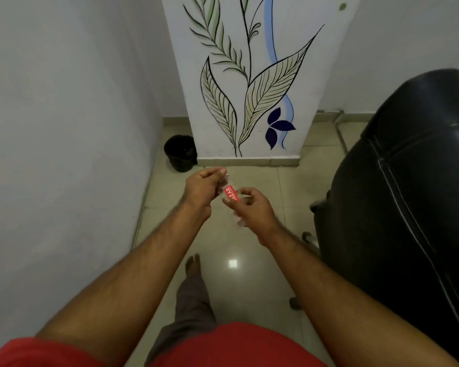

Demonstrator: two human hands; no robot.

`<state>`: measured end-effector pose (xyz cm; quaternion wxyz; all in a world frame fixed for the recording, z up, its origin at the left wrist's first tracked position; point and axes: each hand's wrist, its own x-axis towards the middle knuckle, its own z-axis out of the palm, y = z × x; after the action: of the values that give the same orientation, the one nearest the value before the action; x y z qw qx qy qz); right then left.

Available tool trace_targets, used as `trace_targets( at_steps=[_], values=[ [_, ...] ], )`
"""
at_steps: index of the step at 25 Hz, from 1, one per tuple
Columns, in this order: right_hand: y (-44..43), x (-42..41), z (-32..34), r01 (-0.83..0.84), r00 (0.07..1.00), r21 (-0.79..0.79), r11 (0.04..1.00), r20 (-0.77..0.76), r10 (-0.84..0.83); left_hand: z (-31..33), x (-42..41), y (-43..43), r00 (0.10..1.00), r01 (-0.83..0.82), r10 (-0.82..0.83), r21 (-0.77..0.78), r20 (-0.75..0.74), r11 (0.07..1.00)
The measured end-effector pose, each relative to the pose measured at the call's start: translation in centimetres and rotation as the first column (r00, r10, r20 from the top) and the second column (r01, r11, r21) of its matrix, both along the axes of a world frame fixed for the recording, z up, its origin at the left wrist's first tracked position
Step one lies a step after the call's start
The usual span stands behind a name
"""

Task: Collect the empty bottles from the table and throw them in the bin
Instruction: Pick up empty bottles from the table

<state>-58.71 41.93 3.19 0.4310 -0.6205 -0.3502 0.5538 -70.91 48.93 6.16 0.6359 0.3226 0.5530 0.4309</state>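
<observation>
A clear plastic bottle (pixel 231 195) with a red label lies tilted between both hands in front of me, over the tiled floor. My left hand (pixel 204 188) grips its upper end near the cap, and my right hand (pixel 251 207) grips its lower body. A black bin (pixel 180 152) lined with a dark bag stands on the floor ahead and to the left, in the corner between the white wall and the painted pillar. The table is out of view.
A white pillar (pixel 252 83) painted with leaves stands straight ahead. A black leather chair (pixel 406 197) fills the right side. A white wall (pixel 64 128) runs along the left. My bare foot (pixel 192 266) is on the glossy beige tiles.
</observation>
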Motion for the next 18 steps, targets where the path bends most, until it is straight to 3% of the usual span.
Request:
trace_targets(
  at_steps=[2, 3, 4, 6, 7, 10, 13, 18],
  values=[
    [5.5, 0.9, -0.9, 0.071, 0.996, 0.070, 0.995, 0.050, -0.075, 0.1, 1.3, 6.4, 0.996, 0.089, -0.089, -0.013, -0.002, 0.996],
    [8.3, 1.5, -0.8, 0.101, 0.995, 0.073, 0.992, -0.004, -0.101, 0.3, 1.8, 9.8, 0.986, 0.164, -0.164, -0.013, 0.007, 0.986],
    [10.6, 2.2, -0.6, 0.103, 0.986, 0.037, 0.994, -0.133, -0.097, 0.6, 2.1, 12.6, 0.968, 0.250, -0.250, -0.007, 0.031, 0.968],
    [15.3, 3.3, 0.4, 0.094, 0.885, -0.087, 0.992, -0.449, -0.123, 1.3, 2.9, 18.9, 0.899, 0.433, -0.430, -0.010, 0.082, 0.902],
    [17.5, 3.9, 0.8, 0.111, 0.840, -0.129, 0.985, -0.518, -0.162, 1.6, 3.5, 21.9, 0.857, 0.508, -0.504, -0.017, 0.106, 0.861],
    [23.3, 5.9, 1.7, 0.276, 0.853, -0.142, 0.951, -0.419, -0.310, 2.0, 7.5, 28.5, 0.767, 0.639, -0.637, 0.004, 0.075, 0.769],
    [27.0, 8.9, 2.5, 0.441, 0.863, -0.038, 0.897, -0.258, -0.435, 2.7, 13.4, 32.7, 0.726, 0.685, -0.686, 0.035, 0.043, 0.727],
    [30.8, 17.7, 3.3, 0.583, 0.705, -0.096, 0.807, -0.433, -0.561, 2.0, 24.5, 39.4, 0.496, 0.855, -0.827, 0.018, 0.264, 0.519]
  ],
)
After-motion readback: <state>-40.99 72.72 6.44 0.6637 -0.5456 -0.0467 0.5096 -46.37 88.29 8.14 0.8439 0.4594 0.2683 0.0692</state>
